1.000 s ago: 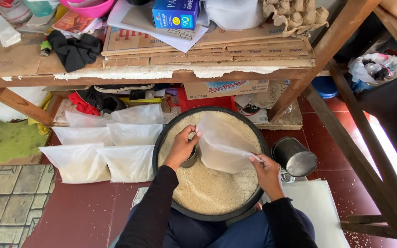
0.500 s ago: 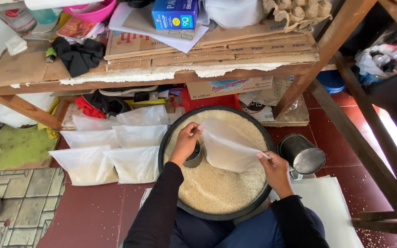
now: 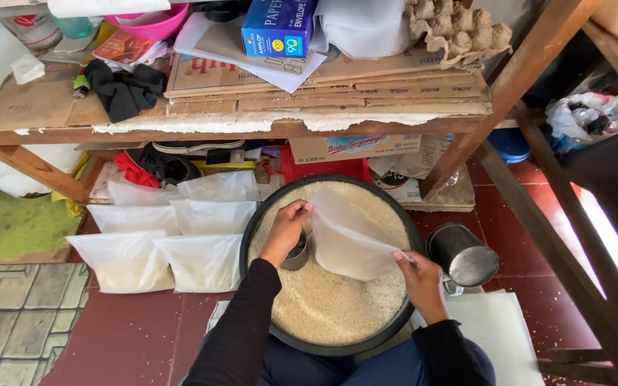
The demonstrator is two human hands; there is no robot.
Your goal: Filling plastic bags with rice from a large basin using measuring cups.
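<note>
Home storeroom, cluttered wooden shelf (image 3: 252,125), tiled floor (image 3: 109,343)

Filled clear bags (image 3: 173,239) of white grain lie in rows on the red floor at my left, mid-frame. Upper left of the frame, a black cloth (image 3: 124,91) slumps on the wooden shelf (image 3: 30,114), a pink bowl (image 3: 148,21) behind it. Top centre, a blue box (image 3: 279,27) sits on flattened cardboard (image 3: 337,89); to its right, an egg carton (image 3: 459,32). Right of centre, a steel mug (image 3: 463,255) lies tilted on the floor. Far right, a white bundle of plastic bags (image 3: 591,118).
</note>
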